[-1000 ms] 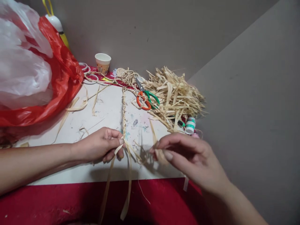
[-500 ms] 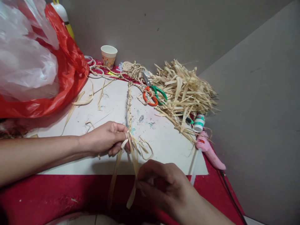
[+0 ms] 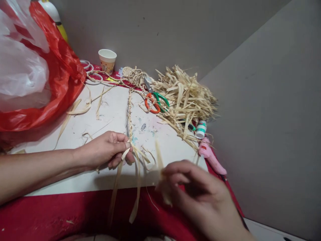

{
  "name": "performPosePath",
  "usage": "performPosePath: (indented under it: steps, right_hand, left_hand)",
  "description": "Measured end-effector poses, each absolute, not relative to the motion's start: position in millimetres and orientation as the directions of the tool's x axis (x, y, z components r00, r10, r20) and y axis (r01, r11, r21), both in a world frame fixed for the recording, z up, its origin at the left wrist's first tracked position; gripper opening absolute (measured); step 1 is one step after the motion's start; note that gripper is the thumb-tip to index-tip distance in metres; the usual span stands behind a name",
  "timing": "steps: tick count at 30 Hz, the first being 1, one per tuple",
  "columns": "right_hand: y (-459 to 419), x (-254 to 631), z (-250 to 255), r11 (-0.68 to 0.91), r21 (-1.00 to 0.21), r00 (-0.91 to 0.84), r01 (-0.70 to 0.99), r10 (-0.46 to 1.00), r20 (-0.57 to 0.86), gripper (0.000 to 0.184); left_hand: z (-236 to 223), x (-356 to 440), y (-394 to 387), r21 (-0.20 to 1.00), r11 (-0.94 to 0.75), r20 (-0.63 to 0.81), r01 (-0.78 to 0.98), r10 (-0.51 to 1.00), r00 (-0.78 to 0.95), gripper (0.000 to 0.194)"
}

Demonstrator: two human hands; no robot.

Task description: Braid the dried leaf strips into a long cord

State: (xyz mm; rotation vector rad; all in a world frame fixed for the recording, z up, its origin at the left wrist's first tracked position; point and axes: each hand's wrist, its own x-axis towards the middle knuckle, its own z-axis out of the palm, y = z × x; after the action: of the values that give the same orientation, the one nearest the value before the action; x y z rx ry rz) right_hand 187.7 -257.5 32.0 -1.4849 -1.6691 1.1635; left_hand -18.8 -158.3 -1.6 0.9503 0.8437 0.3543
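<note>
"What do I have farthest left of the straw braid [image 3: 129, 113]?"

"A red plastic bag [image 3: 59, 70] with whitish plastic over it, and a white-and-yellow container [image 3: 51, 12] behind. Nearer the braid I get loose straw strips [image 3: 86, 109], then white rings [image 3: 94, 83] and a patterned paper cup [image 3: 107, 63], both left of its far end."

"And my left hand [image 3: 107, 150]?"

"At the braid's near end, fingers clamped on it. Long strips hang from there over the edge of the white board [image 3: 115, 103]; the braid lies on that board, which rests on the red-covered counter [image 3: 57, 211]."

"Carry on rightward."

"Past the braid's far end I see a tangle of thin straw cord [image 3: 136, 75], then scissors [image 3: 152, 93] to the braid's right, one handle loop orange, the other green."

"My right hand [image 3: 200, 194]?"

"Right of the braid's near end, apart from it. Its fingers are together on a pale straw strip [image 3: 159, 157]; that part is blurred for me."

"Anything farther right?"

"A heap of dry straw [image 3: 188, 95] well right of the braid, with a white-and-green roll [image 3: 201, 130] at its near side. Closer to me, right of the braid, lies a pink glue gun [image 3: 212, 159]."
</note>
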Motion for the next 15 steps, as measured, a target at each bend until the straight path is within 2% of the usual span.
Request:
performPosePath:
  steps: [2, 4, 6, 7, 10, 12, 15]
  right_hand:
    - [-243, 208, 30, 0.074, -0.821, -0.062, 0.566, 0.997, 0.047, 0.011]
    - [-222, 233, 23, 0.117, -0.656, -0.072, 0.745, 0.993, 0.095, 0.018]
    - [-199, 261, 14, 0.05, -0.491, -0.022, 0.87, 0.998, 0.063, 0.029]
    - [-188, 274, 11, -0.001, -0.427, 0.065, 0.904, 0.989, 0.136, 0.03]
    - [-158, 304, 7, -0.153, -0.368, 0.269, 0.917, 0.918, 0.291, 0.027]
    - [-143, 313, 7, -0.219, -0.328, 0.313, 0.919, 0.911, 0.268, 0.026]
    - [-127, 316, 3, -0.308, -0.194, 0.333, 0.931, 0.936, 0.114, 0.027]
  left_hand:
    - [-2, -19, -158, 0.831, 0.547, -0.471, 0.096, 0.604, 0.643, 0.026]
    - [-4, -19, -157, 0.837, 0.535, -0.469, 0.111, 0.599, 0.649, 0.027]
    - [-7, -20, -156, 0.85, 0.51, -0.46, 0.134, 0.592, 0.661, 0.029]
    - [-8, -20, -156, 0.857, 0.494, -0.453, 0.143, 0.592, 0.667, 0.029]
    - [-12, -21, -155, 0.873, 0.463, -0.433, 0.155, 0.587, 0.684, 0.032]
    - [-14, -22, -155, 0.877, 0.455, -0.427, 0.157, 0.586, 0.688, 0.033]
    - [-16, -23, -156, 0.874, 0.461, -0.431, 0.154, 0.588, 0.684, 0.033]
